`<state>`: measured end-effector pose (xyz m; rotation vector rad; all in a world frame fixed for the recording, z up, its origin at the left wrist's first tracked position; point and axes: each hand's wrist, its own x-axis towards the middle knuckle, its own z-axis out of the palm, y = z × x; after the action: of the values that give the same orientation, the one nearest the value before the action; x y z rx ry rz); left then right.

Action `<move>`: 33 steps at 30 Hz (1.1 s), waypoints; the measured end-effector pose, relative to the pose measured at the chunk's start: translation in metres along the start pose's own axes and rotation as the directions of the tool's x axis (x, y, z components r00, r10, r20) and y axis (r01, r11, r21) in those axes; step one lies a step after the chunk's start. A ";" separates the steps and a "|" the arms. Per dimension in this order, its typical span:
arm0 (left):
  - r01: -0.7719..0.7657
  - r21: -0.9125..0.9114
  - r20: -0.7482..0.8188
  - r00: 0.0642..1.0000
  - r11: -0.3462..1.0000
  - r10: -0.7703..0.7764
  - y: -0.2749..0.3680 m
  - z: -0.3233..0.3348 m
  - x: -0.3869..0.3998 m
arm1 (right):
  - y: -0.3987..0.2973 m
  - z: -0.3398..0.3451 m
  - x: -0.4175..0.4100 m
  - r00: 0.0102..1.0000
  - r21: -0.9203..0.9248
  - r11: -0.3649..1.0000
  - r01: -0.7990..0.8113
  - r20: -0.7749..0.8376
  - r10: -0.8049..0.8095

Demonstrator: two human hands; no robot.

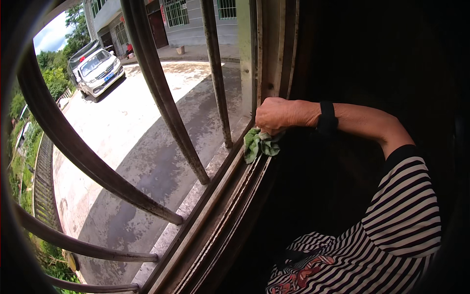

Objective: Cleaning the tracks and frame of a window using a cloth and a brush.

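My right hand [273, 114] is closed around a crumpled green cloth [259, 145] at the far corner of a window frame. Part of the cloth hangs below the fist and rests on the ridged sliding-window track [224, 213] of the sill. Next to the hand rises the upright side of the window frame [271, 55], with grooves and dark stains. A black band [326, 117] circles the right wrist. My left hand is out of view.
Rounded metal window bars [169, 106] stand on a pale outer ledge [196, 193] left of the track. Outside are a concrete yard [121, 147], a white truck [99, 70], a building [194, 33] and a person in red [129, 50]. The room's interior is very dark.
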<state>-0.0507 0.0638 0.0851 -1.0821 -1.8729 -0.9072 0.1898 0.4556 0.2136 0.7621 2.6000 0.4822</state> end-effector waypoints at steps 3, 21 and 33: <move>0.006 -0.006 0.029 1.000 1.000 -0.006 0.002 -0.001 0.005 | -0.016 0.002 -0.004 0.996 -0.041 0.996 0.078 -0.048 -0.080; -0.041 -0.009 -0.035 0.999 0.999 0.040 -0.001 0.005 0.006 | -0.237 -0.037 0.028 0.742 0.367 0.659 0.657 -0.468 -0.479; -0.005 -0.054 0.004 1.000 0.999 0.005 -0.003 0.003 0.007 | -0.049 0.017 -0.005 0.968 -0.145 0.958 -0.246 -0.090 0.235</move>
<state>-0.0566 0.0676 0.0890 -1.1211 -1.8582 -0.9580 0.1804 0.4174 0.1795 1.0299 2.5084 0.7872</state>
